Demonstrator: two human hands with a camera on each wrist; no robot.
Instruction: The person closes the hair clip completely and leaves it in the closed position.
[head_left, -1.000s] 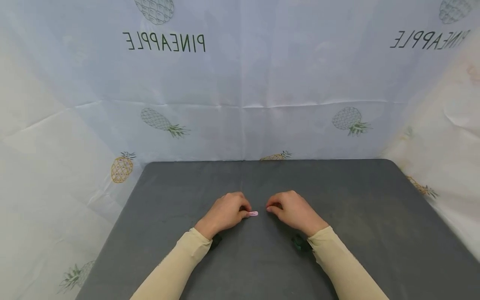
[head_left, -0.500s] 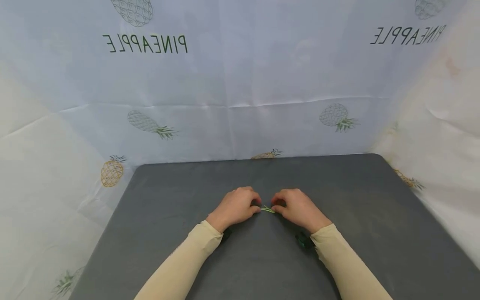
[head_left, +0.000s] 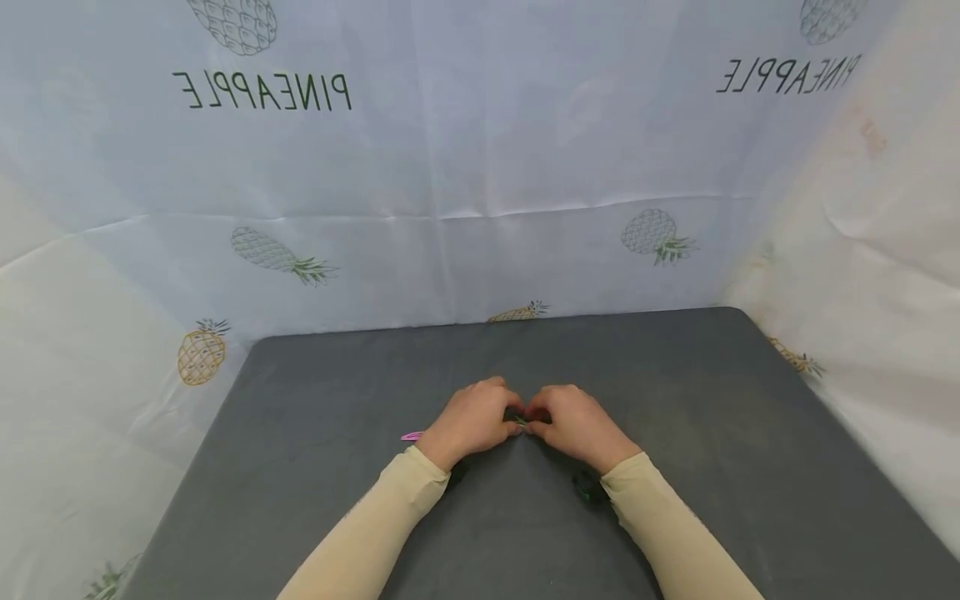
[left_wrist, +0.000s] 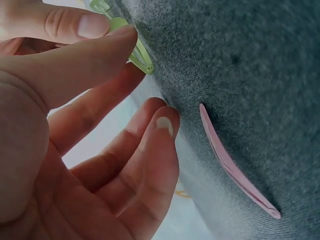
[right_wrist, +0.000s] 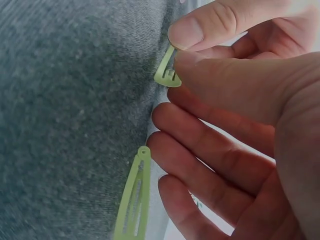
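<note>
Over the middle of the table, a light green snap hair clip (left_wrist: 142, 57) is pinched between thumb and finger of both my left hand (head_left: 471, 423) and my right hand (head_left: 576, 423). The thumbs meet closely over it, covering its middle. Its wide end (right_wrist: 166, 76) pokes out in the right wrist view. A pink hair clip (head_left: 412, 436) lies on the table just left of my left wrist; the left wrist view shows the same pink clip (left_wrist: 237, 170) edge-on. A second light green hair clip (right_wrist: 134, 200) lies near my right hand's lower fingers, cut off by the frame.
The dark grey table (head_left: 360, 367) has a fabric-like surface. Behind and beside it hangs a pale cloth (head_left: 465, 150) printed with pineapples. A small dark device (head_left: 588, 487) sits under the right wrist.
The pink clip, earlier in my left hand, now lies on the table to the left. My hands have come together on the green clip, which my right hand held out half a second ago.
</note>
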